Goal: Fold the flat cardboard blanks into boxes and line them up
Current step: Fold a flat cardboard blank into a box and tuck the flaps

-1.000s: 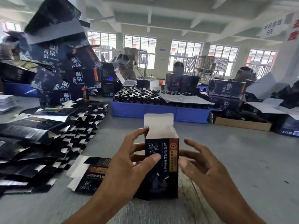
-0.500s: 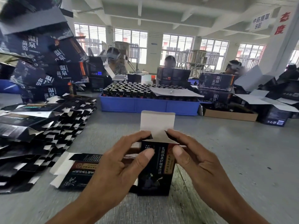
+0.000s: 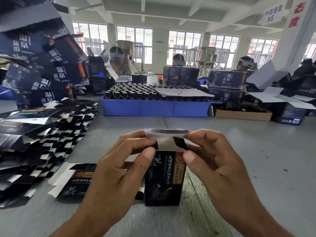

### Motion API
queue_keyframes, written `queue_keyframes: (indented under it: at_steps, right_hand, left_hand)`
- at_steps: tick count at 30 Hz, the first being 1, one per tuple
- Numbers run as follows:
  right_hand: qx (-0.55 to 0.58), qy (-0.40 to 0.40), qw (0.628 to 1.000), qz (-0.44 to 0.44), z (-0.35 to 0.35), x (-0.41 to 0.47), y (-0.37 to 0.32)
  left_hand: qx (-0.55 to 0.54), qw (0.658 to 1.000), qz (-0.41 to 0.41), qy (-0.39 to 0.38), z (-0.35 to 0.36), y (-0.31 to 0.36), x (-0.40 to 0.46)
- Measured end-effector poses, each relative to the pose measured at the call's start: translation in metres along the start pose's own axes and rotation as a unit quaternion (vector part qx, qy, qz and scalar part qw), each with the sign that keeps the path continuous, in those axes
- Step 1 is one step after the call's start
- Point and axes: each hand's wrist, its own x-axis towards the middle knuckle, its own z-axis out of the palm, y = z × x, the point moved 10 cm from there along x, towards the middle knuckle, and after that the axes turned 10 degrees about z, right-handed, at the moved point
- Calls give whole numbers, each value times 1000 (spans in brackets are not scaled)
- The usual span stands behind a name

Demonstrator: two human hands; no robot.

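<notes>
A small dark box (image 3: 163, 178) with gold and red print stands upright on the grey table, just in front of me. Its white top flap (image 3: 166, 140) is bent forward over the opening. My left hand (image 3: 119, 168) pinches the box's upper left corner, thumb on the front face. My right hand (image 3: 212, 161) pinches the upper right corner and the flap's edge. A flat blank (image 3: 75, 178) lies on the table left of the box, partly behind my left hand. A big heap of flat blanks (image 3: 39, 139) covers the table's left side.
A blue crate (image 3: 155, 107) full of dark bottles stands across the table. Large printed cartons (image 3: 42, 65) tower at the far left, with open cartons (image 3: 239, 113) at the right. Three people sit behind the crate.
The upright flap has been folded down over the box's top. My right hand came in from beside the box to grip its upper right corner; both hands now pinch the top.
</notes>
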Motion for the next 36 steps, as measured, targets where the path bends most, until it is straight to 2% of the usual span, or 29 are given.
queue_keyframes:
  at_steps: [7, 12, 18, 24, 31, 36]
  right_hand:
    - [-10, -4, 1000, 14, 2, -4, -5]
    - [26, 37, 999, 0, -4, -5, -12]
    - [35, 36, 999, 0, -7, -3, -11]
    - [20, 30, 999, 2, -5, -4, -9]
    - [24, 31, 999, -16, -5, -3, -11]
    - [-12, 32, 999, -36, -6, -3, -10]
  left_hand:
    - [26, 1000, 10, -13, 1, 2, 0]
    - [-10, 1000, -3, -24, 7, 5, -2]
    - [-50, 998, -43, 21, 3, 3, -1]
    - [-45, 996, -45, 55, -1, 0, -4]
    - [12, 999, 21, 23, 2, 12, -2]
    - [-19, 1000, 18, 13, 2, 10, -1]
